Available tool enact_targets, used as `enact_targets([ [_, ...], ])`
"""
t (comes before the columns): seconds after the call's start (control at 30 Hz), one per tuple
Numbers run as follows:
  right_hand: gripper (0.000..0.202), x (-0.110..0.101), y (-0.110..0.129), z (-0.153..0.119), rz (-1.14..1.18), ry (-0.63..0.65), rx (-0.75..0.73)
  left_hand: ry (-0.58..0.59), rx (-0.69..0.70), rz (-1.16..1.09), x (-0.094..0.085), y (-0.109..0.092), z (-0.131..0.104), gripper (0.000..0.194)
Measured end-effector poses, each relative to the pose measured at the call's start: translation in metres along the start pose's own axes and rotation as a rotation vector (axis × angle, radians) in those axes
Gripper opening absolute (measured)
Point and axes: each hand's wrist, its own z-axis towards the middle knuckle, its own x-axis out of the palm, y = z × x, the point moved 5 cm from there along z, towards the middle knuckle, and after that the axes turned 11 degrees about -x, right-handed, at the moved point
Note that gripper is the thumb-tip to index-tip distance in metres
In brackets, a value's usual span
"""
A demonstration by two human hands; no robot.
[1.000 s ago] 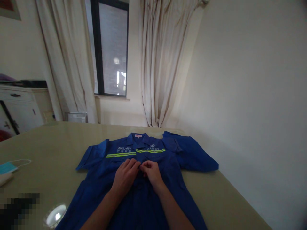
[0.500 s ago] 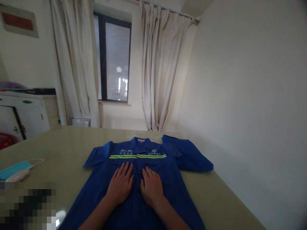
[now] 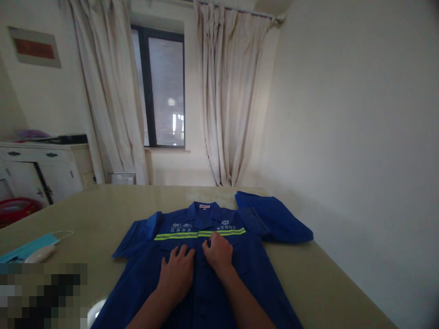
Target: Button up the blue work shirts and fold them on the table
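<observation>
A blue short-sleeved work shirt (image 3: 202, 292) lies spread face up, with yellow-green stripes and white lettering across its chest. Its collar points away from me. My left hand (image 3: 176, 272) rests on the front below the stripe, fingers apart and slightly bent. Beside the button line, my right hand (image 3: 218, 251) is closed, its fingers curled down against the cloth at the stripe. Whatever its fingertips hold is hidden. More blue folded cloth (image 3: 286, 219) lies at the shirt's right sleeve.
The shirt lies on a greenish table (image 3: 308, 283) alongside a wall at the right. A light-blue face mask (image 3: 32, 246) and a pale rounded object (image 3: 40, 254) lie at the left. Behind stand a white cabinet (image 3: 61, 169) and a red basin (image 3: 18, 209).
My right hand has gone from lying flat to curled fingers, moving up to the stripe. My left hand has bent its fingers slightly. The camera view has shifted a little.
</observation>
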Motion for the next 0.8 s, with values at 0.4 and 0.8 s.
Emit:
enact_targets([
  [0.4, 0.047, -0.006, -0.008, -0.007, 0.237, -0.003, -0.057, -0.113, 0.139, -0.367, 0.029, -0.017, 0.066, 0.045],
  [0.8, 0.016, 0.002, -0.011, -0.001, 0.109, 0.044, 0.039, -0.033, 0.141, -0.722, 0.036, -0.014, 0.066, 0.042],
])
